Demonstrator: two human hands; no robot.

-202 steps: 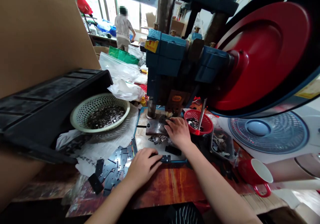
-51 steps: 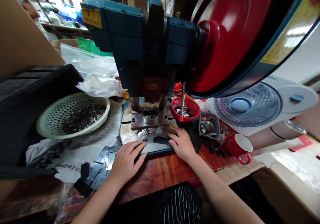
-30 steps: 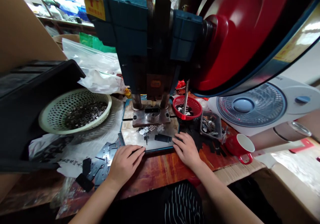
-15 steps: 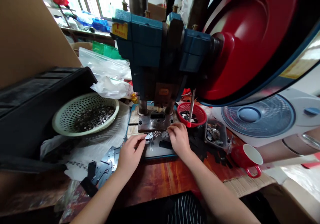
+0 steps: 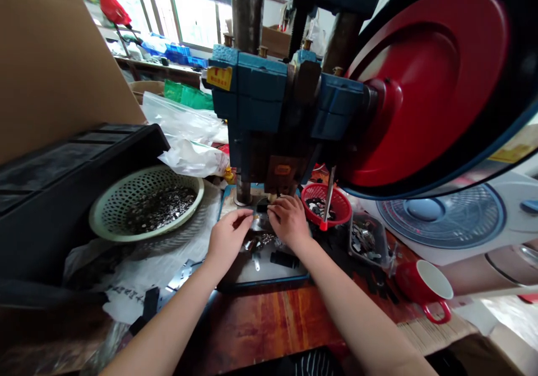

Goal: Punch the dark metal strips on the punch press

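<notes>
Under the head of a blue press (image 5: 260,96), both hands are close together at the metal die block (image 5: 259,222). My left hand (image 5: 229,236) is at the block's left side, thumb and fingertips pinched on something I cannot make out. My right hand (image 5: 289,222) is at the block's right, its fingers bent and closed near the die; whatever they hold is hidden. Small metal bits (image 5: 265,238) lie on the press base plate (image 5: 247,269) below the hands, beside a black strip (image 5: 284,260).
A pale green basket (image 5: 98,219) of small parts stands left. At the right are a red basket (image 5: 347,210), a clear tub (image 5: 384,247) of metal pieces, a red mug (image 5: 407,278) and a fan (image 5: 441,213). A large red wheel (image 5: 420,84) overhangs the right side.
Both hands have moved forward from the base plate's front to the die block, closer together. The small pale piece at my left fingertips no longer shows clearly. The camera view has shifted slightly.
</notes>
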